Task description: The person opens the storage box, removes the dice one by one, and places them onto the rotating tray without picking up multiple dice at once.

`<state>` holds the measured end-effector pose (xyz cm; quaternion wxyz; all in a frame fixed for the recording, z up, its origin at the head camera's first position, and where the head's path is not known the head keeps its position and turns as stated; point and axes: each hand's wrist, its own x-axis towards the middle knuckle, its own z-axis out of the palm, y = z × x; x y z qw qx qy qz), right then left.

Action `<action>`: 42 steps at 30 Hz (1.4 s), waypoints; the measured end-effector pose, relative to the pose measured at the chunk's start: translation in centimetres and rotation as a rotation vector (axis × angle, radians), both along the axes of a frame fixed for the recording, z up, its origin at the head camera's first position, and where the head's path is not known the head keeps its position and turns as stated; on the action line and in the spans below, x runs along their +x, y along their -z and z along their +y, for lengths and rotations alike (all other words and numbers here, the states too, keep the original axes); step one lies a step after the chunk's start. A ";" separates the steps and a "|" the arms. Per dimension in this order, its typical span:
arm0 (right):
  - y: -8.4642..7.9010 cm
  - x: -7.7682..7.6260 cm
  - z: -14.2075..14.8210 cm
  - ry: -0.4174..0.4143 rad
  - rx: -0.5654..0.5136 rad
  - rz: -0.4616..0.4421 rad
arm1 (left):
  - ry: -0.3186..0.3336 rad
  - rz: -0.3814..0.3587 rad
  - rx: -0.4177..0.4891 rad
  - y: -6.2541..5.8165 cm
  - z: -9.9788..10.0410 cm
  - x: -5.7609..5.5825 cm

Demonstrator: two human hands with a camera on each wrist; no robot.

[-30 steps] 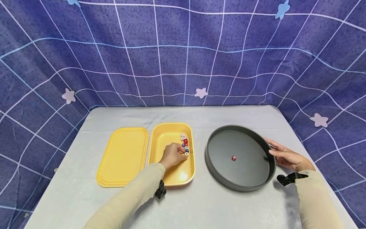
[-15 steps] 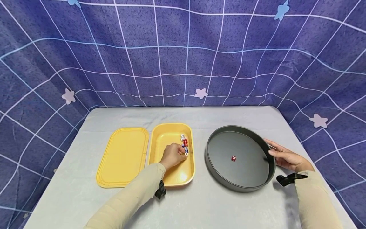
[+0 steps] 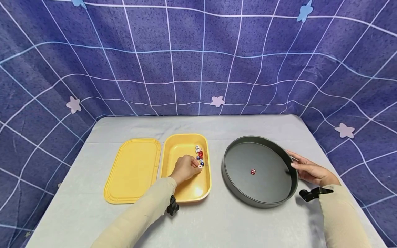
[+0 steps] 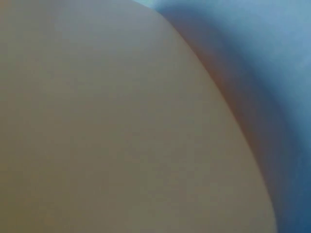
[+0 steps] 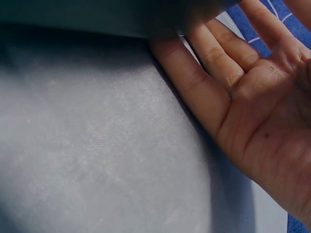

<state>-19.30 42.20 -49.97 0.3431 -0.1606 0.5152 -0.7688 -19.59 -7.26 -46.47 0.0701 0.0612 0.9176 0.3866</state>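
Observation:
In the head view my left hand is inside the yellow box, its thumb and fingertips pinching a white die. Just beyond it runs a line of small white, red and blue dice along the box's right side. My right hand holds the rim of the round dark grey pan, thumb over the edge and fingers along the outer wall. One red die lies on the pan's floor. The left wrist view is filled by a blurred surface; the right wrist view has the right palm beneath the dark pan wall.
A flat yellow lid lies left of the box on the pale tablecloth. Behind and beside the table hangs a blue curtain with grid lines and stars. A black strap mount sits on each wrist.
The white die in my left fingers has shifted slightly left, coming away from the end of the dice line. My right hand, the pan and the red die stay in place.

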 end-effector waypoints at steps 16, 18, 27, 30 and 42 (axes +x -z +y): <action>-0.1 0.1 0.0 0.018 0.024 0.013 | 0.022 0.006 0.000 -4.0 -0.8 -0.2; -0.1 0.1 0.0 0.021 0.025 0.011 | 0.031 0.021 0.002 -4.7 -0.5 -0.1; 0.0 0.1 0.0 0.014 0.028 0.020 | 0.117 0.048 0.096 -7.7 2.0 0.8; 0.1 0.0 0.0 0.011 0.029 0.025 | 0.145 0.062 0.106 -8.1 3.0 0.9; 0.1 -0.1 0.2 -0.003 0.015 0.014 | 0.231 0.067 0.192 -8.9 8.1 1.4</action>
